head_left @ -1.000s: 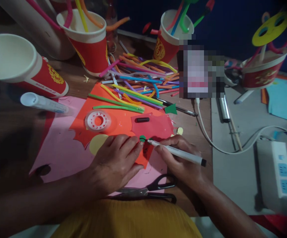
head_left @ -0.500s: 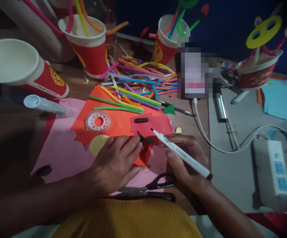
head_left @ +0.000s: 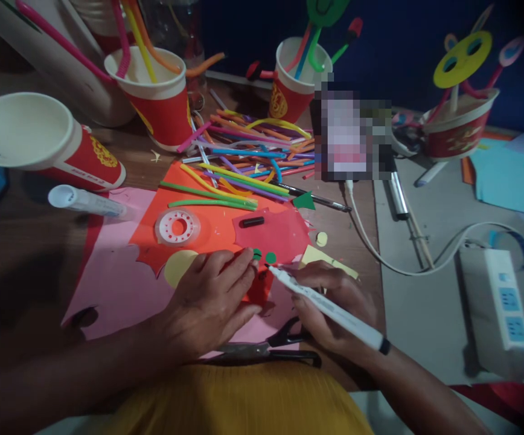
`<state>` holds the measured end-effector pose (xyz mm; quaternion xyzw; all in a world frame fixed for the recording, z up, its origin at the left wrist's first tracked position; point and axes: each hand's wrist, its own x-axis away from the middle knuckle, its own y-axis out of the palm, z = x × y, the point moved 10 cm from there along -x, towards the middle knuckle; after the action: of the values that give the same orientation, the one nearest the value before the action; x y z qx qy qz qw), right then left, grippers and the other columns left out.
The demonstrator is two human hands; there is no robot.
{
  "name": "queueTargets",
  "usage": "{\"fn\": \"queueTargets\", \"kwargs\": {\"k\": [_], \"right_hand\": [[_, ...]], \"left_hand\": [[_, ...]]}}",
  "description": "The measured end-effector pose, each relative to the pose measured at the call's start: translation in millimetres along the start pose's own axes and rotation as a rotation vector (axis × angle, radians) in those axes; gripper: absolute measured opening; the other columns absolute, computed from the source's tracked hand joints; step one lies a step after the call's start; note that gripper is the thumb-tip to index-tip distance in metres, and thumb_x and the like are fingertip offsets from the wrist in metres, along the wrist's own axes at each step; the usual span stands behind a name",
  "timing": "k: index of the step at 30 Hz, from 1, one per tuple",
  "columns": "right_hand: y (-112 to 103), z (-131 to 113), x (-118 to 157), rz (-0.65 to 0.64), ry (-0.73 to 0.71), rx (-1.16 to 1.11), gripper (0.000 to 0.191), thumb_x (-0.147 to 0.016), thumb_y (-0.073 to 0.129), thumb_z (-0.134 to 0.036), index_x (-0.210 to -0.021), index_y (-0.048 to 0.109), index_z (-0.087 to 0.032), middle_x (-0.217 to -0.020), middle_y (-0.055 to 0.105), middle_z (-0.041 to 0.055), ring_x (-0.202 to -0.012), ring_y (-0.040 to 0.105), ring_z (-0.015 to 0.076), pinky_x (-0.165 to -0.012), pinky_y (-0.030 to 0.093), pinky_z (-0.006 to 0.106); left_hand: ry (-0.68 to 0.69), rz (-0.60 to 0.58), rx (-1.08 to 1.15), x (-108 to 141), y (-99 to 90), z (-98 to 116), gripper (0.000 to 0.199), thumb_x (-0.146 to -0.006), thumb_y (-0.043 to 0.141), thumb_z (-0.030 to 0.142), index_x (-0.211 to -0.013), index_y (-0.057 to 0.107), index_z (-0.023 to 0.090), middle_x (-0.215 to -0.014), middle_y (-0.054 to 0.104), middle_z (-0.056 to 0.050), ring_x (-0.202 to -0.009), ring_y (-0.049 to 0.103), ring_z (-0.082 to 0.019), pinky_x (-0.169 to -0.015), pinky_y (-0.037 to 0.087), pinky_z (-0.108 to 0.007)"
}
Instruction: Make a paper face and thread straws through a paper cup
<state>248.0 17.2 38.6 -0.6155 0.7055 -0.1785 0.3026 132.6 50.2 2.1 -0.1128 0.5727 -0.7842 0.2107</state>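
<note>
Currently the white marker (head_left: pixel 329 308) lies tilted in the right hand (head_left: pixel 334 305), fingers closed around its barrel, tip just beside two green dots (head_left: pixel 264 256) on the red paper cutout (head_left: pixel 275 232). Left hand (head_left: pixel 207 302) presses flat, fingers extended, on the cutout's lower edge. Scissors (head_left: pixel 271 348) lie just below both hands.

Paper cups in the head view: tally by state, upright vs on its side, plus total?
Upright with straws: 2, near cup and far cup
Upright, short, with a yellow mask: 1
On its side: 1
Total: 4
</note>
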Motion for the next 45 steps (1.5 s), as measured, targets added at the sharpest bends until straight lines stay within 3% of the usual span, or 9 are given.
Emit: {"fn": "queueTargets", "kwargs": {"k": [3,8,18,29,34,45], "right_hand": [[9.5,11.0,3.4,-0.053,0.049,0.084,0.017,-0.079,0.061,-0.02,-0.096,0.059,-0.024,-0.085,0.072,0.0016,-0.075,0.069,0.0168,-0.066,0.055,0.027],[15.0,23.5,7.3,-0.025,0.09,0.129,0.014,-0.08,0.063,-0.022,-0.094,0.06,-0.024,-0.082,0.071,0.0005,-0.07,0.068,0.0154,-0.065,0.054,0.026],[13.5,24.3,7.1,0.013,0.12,0.125,0.013,-0.08,0.064,-0.023,-0.092,0.061,-0.024,-0.082,0.071,-0.0009,-0.068,0.068,0.0138,-0.062,0.052,0.023],[16.2,16.3,4.3,0.035,0.01,0.178,0.015,-0.08,0.066,-0.022,-0.093,0.059,-0.022,-0.079,0.07,-0.0024,-0.067,0.066,0.012,-0.064,0.051,0.021],[20.2,18.3,6.1,-0.007,0.036,0.161,0.013,-0.081,0.065,-0.023,-0.093,0.06,-0.024,-0.076,0.069,-0.0044,-0.065,0.064,0.0103,-0.063,0.05,0.02],[19.7,16.0,1.4,0.024,0.014,0.169,0.01,-0.082,0.065,-0.023,-0.09,0.059,-0.022,-0.075,0.068,-0.0037,-0.064,0.064,0.0096,-0.062,0.05,0.02]], "left_hand": [[0.006,0.014,-0.024,0.7,-1.6,1.0,0.04,-0.087,0.052,0.037,-0.115,0.06,0.011,-0.121,0.06,-0.011,-0.095,0.052,-0.026,-0.077,0.043,-0.04],[0.005,0.036,-0.015,0.3,-4.2,0.9,0.039,-0.088,0.05,0.036,-0.115,0.06,0.012,-0.122,0.061,-0.01,-0.096,0.052,-0.026,-0.078,0.042,-0.04],[0.023,0.044,-0.016,0.6,-7.1,-0.1,0.035,-0.086,0.054,0.035,-0.112,0.062,0.013,-0.123,0.061,-0.008,-0.094,0.053,-0.024,-0.074,0.043,-0.038],[0.019,0.031,-0.015,-0.3,-4.3,-0.6,0.037,-0.087,0.053,0.038,-0.112,0.063,0.013,-0.124,0.061,-0.007,-0.093,0.053,-0.025,-0.074,0.045,-0.039],[0.018,0.031,-0.008,-0.5,-4.6,-1.5,0.037,-0.087,0.052,0.039,-0.112,0.062,0.013,-0.124,0.061,-0.007,-0.095,0.053,-0.025,-0.075,0.045,-0.039],[0.019,0.018,-0.002,1.2,-1.7,-1.1,0.037,-0.088,0.05,0.041,-0.111,0.062,0.014,-0.125,0.06,-0.007,-0.096,0.055,-0.025,-0.077,0.045,-0.039]]}}
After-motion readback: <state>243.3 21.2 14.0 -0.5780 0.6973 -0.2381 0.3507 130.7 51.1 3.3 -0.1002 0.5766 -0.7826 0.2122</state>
